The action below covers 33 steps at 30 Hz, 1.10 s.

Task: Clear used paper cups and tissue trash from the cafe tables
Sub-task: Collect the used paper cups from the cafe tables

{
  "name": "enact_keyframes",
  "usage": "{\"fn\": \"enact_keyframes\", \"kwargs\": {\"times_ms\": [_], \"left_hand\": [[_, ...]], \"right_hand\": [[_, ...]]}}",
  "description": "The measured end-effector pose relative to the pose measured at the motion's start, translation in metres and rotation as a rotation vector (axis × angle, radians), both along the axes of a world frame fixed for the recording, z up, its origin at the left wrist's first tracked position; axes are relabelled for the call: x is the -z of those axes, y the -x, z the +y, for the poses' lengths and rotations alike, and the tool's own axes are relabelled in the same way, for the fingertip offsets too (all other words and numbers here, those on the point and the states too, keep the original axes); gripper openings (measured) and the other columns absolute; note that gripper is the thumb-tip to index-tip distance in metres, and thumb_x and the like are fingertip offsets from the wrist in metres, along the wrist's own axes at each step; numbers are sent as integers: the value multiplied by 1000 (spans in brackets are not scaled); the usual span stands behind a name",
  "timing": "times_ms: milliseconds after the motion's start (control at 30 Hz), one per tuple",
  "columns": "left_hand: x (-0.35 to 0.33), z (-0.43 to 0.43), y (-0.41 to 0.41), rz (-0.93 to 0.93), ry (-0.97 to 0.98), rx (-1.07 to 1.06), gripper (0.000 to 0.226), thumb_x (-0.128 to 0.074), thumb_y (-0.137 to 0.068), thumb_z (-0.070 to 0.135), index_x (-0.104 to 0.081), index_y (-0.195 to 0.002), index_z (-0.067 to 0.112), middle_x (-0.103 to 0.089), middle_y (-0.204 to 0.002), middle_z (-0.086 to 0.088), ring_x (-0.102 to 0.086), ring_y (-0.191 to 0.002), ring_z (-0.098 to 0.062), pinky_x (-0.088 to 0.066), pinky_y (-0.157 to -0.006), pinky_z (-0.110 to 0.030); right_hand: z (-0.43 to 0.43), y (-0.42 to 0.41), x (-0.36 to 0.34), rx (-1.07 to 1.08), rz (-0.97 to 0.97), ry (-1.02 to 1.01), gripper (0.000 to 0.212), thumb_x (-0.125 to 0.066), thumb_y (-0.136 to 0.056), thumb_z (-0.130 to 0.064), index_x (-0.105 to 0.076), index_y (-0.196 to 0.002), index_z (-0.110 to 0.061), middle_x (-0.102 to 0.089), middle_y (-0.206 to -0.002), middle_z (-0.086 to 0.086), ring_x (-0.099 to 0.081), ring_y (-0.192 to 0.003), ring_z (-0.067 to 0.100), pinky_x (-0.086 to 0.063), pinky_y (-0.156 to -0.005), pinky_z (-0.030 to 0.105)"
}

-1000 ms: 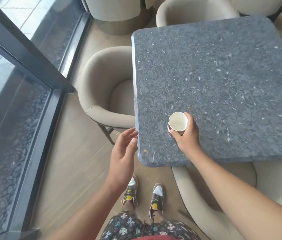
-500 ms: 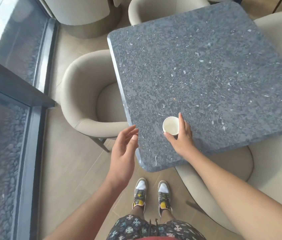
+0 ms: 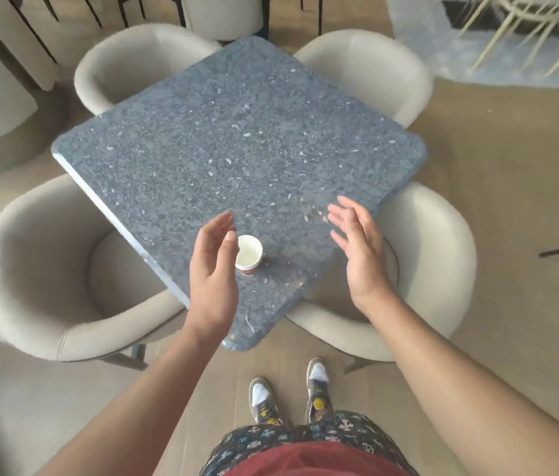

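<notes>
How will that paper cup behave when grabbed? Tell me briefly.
The paper cup looks empty, its pale inside showing, so probably very light. Thin paper walls would likely crush under a hard squeeze. Upright on a narrower base, it may tip if nudged.

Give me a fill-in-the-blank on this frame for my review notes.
The cup stands ____ on the table.
Of the left hand and right hand, the ____ is nearer the cup.
Both hands are ____, holding nothing.
____ chairs surround the table.
Missing: upright; left; open; four.
</notes>
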<state>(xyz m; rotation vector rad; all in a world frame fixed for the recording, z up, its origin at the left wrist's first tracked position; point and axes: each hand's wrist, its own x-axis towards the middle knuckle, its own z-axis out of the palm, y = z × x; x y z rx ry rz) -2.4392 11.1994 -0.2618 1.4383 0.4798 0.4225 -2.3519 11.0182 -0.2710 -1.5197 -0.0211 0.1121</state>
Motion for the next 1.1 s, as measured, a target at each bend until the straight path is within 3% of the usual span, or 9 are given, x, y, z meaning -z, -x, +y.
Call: {"fn": "enact_keyframes", "kwargs": {"times_ms": [200,300,433,500,633,767,900,1100], "left_hand": [[-13,-84,-21,-46,-58,294,38,-49,-102,34,-57,-137,21,-61,-140,11,-53,-137,-11,-39,-119,-51],[-20,-140,-26,-65,-57,442,41,-50,-101,33,-57,-138,17,-61,-140,10,-53,-137,-12,-39,-120,-50],[-31,-223,-24,-82,-58,620,38,-49,-100,35,-59,-134,24,-64,-131,20,-55,-133,-6,-39,-120,-49],[-36,-273,-14,-105,-57,700,36,-48,-100,35,-60,-132,28,-63,-133,16,-55,-132,-5,-40,-119,-49],[-46,-384,22,-125,-28,865,37,-44,-100,31,-60,-133,26,-62,-134,16,-55,-133,-5,-40,-119,-48],[-48,-495,67,-136,-12,1005,42,-44,-98,34,-58,-137,24,-61,-137,14,-56,-133,-3,-41,-119,-46],[-48,-600,112,-142,10,1135,50,-44,-96,34,-56,-140,12,-59,-141,4,-57,-131,-4,-44,-116,-41],[-53,-733,171,-125,17,1371,42,-45,-96,36,-58,-134,23,-61,-142,5,-57,-131,-3,-45,-116,-42]], "right_hand": [[-104,37,-24,284,-36,-8,49,-51,-90,-63,-63,-124,-31,-69,-129,4,-65,-123,15,-51,-108,40],[-163,62,-34,445,-55,-30,52,-50,-85,-68,-64,-120,-32,-70,-126,3,-67,-120,16,-51,-105,39],[-245,103,-43,606,-86,-33,51,-47,-87,-67,-64,-122,-33,-70,-127,3,-66,-120,12,-51,-108,42],[-292,130,-45,692,-90,-35,48,-45,-91,-63,-64,-123,-33,-70,-127,3,-66,-120,13,-51,-109,43],[-391,194,-47,842,-82,-44,40,-41,-98,-51,-65,-123,-31,-70,-126,5,-66,-122,17,-51,-110,46],[-485,265,-48,999,-96,-28,49,-43,-96,-61,-65,-124,-29,-72,-124,3,-66,-121,15,-52,-105,40],[-567,338,-52,1158,-93,-20,46,-41,-99,-56,-67,-124,-28,-73,-121,1,-66,-119,13,-52,-105,39],[-664,436,-57,1407,-77,-43,55,-41,-98,-59,-66,-130,-22,-73,-121,3,-67,-118,13,-53,-107,44]]}}
